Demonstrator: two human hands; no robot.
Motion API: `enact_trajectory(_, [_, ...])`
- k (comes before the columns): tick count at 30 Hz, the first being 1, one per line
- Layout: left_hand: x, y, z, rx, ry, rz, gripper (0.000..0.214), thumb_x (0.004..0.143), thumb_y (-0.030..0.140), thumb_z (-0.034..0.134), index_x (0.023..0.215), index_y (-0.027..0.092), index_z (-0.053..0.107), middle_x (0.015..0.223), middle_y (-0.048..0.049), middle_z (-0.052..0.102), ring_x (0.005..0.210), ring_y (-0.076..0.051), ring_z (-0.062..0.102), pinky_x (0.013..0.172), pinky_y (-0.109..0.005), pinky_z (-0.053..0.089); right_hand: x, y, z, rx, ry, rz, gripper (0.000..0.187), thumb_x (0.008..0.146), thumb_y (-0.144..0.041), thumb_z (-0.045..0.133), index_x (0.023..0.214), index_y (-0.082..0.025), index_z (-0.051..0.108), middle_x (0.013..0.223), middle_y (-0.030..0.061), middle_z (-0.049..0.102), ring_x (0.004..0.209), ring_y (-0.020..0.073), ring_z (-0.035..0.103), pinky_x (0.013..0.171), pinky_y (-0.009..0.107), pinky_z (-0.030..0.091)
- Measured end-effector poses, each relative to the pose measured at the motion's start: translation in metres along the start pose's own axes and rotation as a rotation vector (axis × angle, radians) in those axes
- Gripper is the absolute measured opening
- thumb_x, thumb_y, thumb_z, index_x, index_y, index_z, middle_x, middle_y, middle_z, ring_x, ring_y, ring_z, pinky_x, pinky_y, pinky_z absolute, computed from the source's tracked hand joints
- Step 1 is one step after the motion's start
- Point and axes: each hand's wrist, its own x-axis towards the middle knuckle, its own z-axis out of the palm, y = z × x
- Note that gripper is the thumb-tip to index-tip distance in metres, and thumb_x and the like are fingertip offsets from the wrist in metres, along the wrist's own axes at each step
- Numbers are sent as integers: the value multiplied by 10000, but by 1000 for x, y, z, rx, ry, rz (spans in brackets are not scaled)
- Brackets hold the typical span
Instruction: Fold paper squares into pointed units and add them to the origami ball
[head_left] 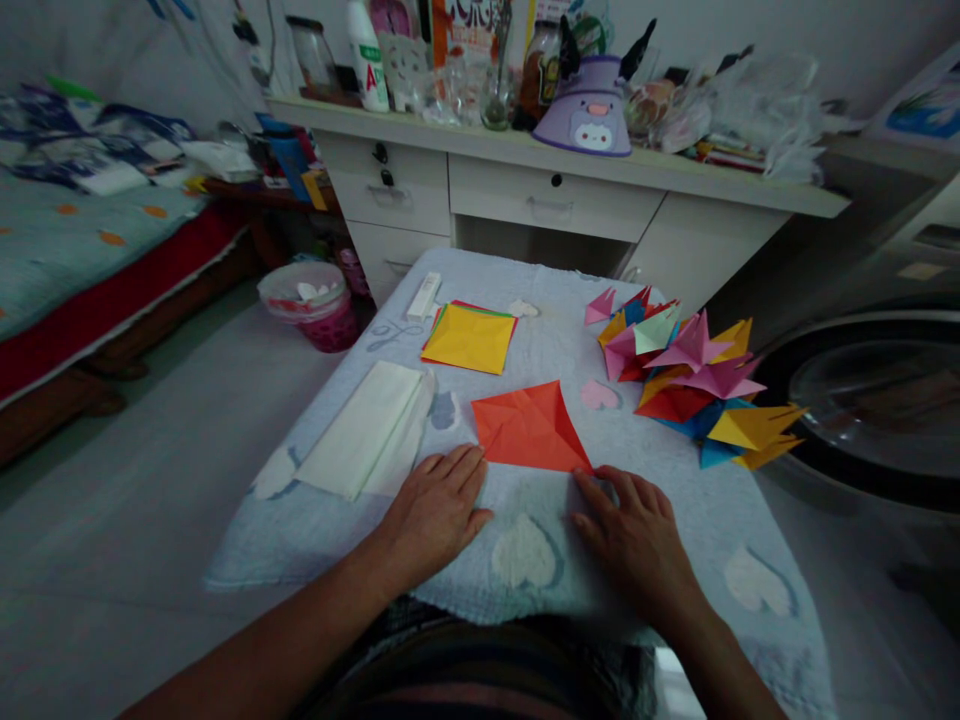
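A square sheet of orange-red origami paper [531, 428] lies on the cloth in front of me, with crease lines across it. My left hand [439, 510] rests flat, its fingertips at the sheet's lower left corner. At the lower right corner, my right hand [630, 530] touches the paper with its index finger, fingers apart and thumb stretched out. Beyond the sheet is a stack of coloured paper squares [470, 338], yellow on top. Several folded paper cranes [694, 345] in many colours are bunched together on the right.
A blue cloth with heart patterns covers the table [525, 560]. White folded tissues [360, 430] lie on the left, with a small white box [424, 296] farther back. A pink bin [319, 310] stands on the floor. Behind is a cabinet [547, 195]; a washing machine [885, 400] is at right.
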Motion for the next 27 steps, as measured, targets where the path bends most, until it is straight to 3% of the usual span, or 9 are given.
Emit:
enact_trajectory(12, [-1,-2,-1,-19,9,2,478,921,408,549,1307,126,557,1408,-133,556,1290,-270,512,1043,-418,400,-11,21,-1,-4,-13,67,371,901,-390,566,1252,-292,638,1224,104,619,1084,321,549,892,522,468])
enact_trajectory(17, [-2,-2,3,-25,41,8,475,916,393,557,1306,123,554,1402,-139,558,1288,-276,511,1054,-425,398,14,11,-12,179,122,108,239,933,-295,508,882,-211,726,1069,110,676,985,281,587,888,486,478])
enact_trajectory(20, [-3,-2,4,-26,61,13,486,911,383,568,1314,113,547,1406,-150,552,1288,-285,511,1060,-436,399,37,-12,-17,379,157,64,212,930,-238,485,937,-188,691,1002,106,695,927,244,617,870,428,510])
enact_trajectory(27, [-3,0,3,-85,84,5,466,893,365,598,1290,122,560,1387,-158,564,1278,-302,522,1048,-458,423,90,-61,-4,471,-92,66,446,871,-163,508,1310,-105,560,1291,157,634,1167,257,610,1011,388,476])
